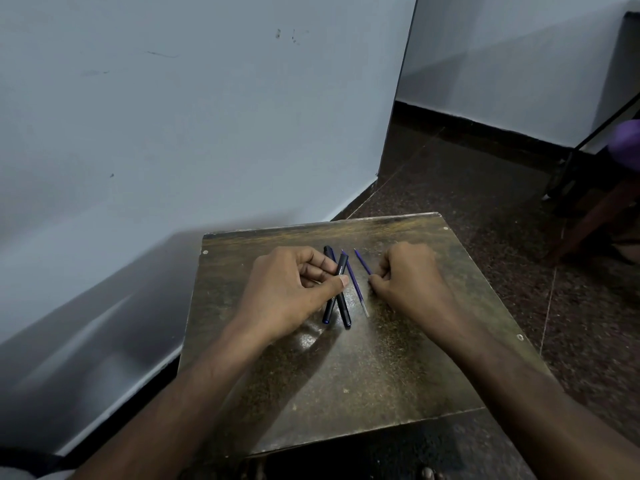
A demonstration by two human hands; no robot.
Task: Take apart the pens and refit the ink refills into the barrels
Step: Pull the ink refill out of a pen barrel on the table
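— Forearms enter from the bottom edge and converge on our worn brown table (363, 393), which stands against a pale wall (173, 116); dark speckled floor (485, 174) and a wooden chair leg (595, 220) lie to the right. What obstructs the view?

— Our left hand (284, 289) covers the middle of two dark pen barrels (344, 306), which cross each other on the tabletop.

— And the hand poses?

— Left hand: fingers curled, thumb pressing one barrel against them. Right hand (405, 275): a loose fist resting on the table, pinching the near end of a blue refill (363, 262) that points away from us.

— Where is the rest?

— A second blue refill (355, 284) lies free between the hands, just beside the barrels, clear tip toward us.
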